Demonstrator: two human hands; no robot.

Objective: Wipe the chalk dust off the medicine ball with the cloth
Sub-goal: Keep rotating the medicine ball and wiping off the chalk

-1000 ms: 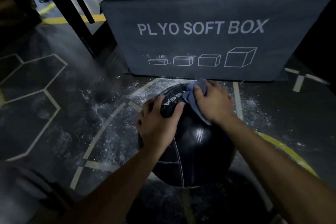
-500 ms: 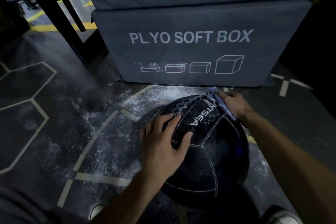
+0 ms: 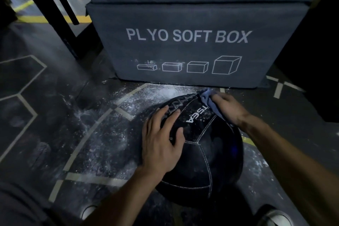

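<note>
A black medicine ball with white stitching and white lettering sits on the dark gym floor in front of me. White specks of chalk show near the lettering on its top. My left hand lies flat on the ball's upper left side with fingers spread. My right hand presses a blue-grey cloth against the ball's far upper right side, fingers curled over the cloth. Most of the cloth is hidden under that hand.
Two stacked dark plyo soft boxes stand just behind the ball. White chalk dust is scattered on the floor to the left and behind the ball. A black rack upright rises at far left. My shoes show at the bottom edge.
My right hand with the cloth slid from the ball's top to its far right side. The ball turned, so more of the lettering and seams show. My left hand stayed on the left side.
</note>
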